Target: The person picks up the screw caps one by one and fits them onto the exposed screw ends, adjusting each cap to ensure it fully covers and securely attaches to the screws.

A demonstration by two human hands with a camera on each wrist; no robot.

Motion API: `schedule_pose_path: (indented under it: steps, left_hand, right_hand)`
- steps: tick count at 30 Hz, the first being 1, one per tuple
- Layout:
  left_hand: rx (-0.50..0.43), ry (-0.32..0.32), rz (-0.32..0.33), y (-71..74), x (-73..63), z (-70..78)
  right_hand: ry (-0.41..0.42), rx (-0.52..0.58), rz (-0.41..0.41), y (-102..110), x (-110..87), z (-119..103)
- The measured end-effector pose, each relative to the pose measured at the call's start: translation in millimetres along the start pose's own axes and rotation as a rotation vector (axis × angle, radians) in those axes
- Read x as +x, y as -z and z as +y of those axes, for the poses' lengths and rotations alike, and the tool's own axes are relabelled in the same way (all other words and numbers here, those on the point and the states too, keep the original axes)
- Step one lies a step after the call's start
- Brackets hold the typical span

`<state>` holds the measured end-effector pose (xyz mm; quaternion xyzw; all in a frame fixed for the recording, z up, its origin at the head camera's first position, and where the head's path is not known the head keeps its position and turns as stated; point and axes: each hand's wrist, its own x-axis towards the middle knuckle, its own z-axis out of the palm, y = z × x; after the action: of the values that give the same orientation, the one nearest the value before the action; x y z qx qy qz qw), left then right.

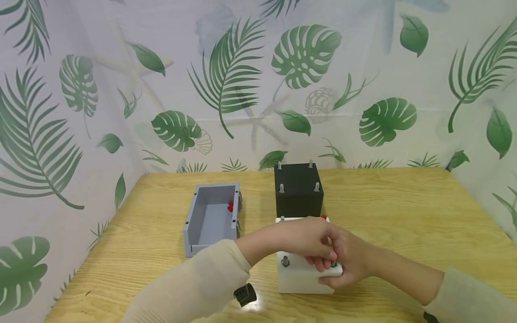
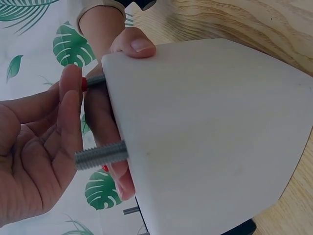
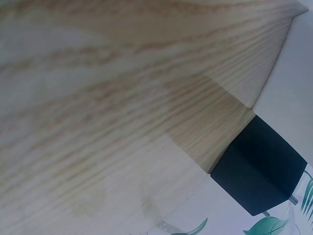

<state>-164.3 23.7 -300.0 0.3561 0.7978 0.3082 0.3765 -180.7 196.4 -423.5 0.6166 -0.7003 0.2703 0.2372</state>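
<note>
A white block (image 1: pixel 304 276) with upright threaded studs stands near the table's front. My right hand (image 1: pixel 353 255) grips its right front corner, the thumb against the front face and the fingers over the top. From above, my left hand (image 1: pixel 308 237) reaches across to the right front stud. In the left wrist view, the left fingertips (image 2: pixel 71 81) pinch a small red nut (image 2: pixel 84 84) at that stud's end; the thumb's contact is hidden. Another red nut (image 1: pixel 324 217) sits at the back right stud. The right wrist view shows neither hand.
Directly behind the white block stands a black block (image 1: pixel 299 190) with several metal studs. To the left, a grey bin (image 1: pixel 189 224) contains small red pieces (image 1: pixel 230 206). Leaf-printed cloth (image 1: pixel 250 89) borders the wooden table (image 1: pixel 387 202) at the back and sides.
</note>
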Motion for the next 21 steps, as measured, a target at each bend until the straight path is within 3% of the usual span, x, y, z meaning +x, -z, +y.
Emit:
schedule_pose_path:
  steps: [7,15,21]
  left_hand:
    - [0.018,0.021,0.085,-4.3,0.6,3.0]
    - [0.107,0.002,0.128,-7.8,1.6,3.1]
    - [0.262,-0.006,0.171,-12.6,0.6,4.5]
  right_hand:
    - [0.031,-0.027,0.009,-2.7,-1.3,1.4]
    - [0.049,0.008,-0.014,-1.6,-2.1,3.3]
    - [0.065,0.007,-0.053,0.6,-1.5,2.8]
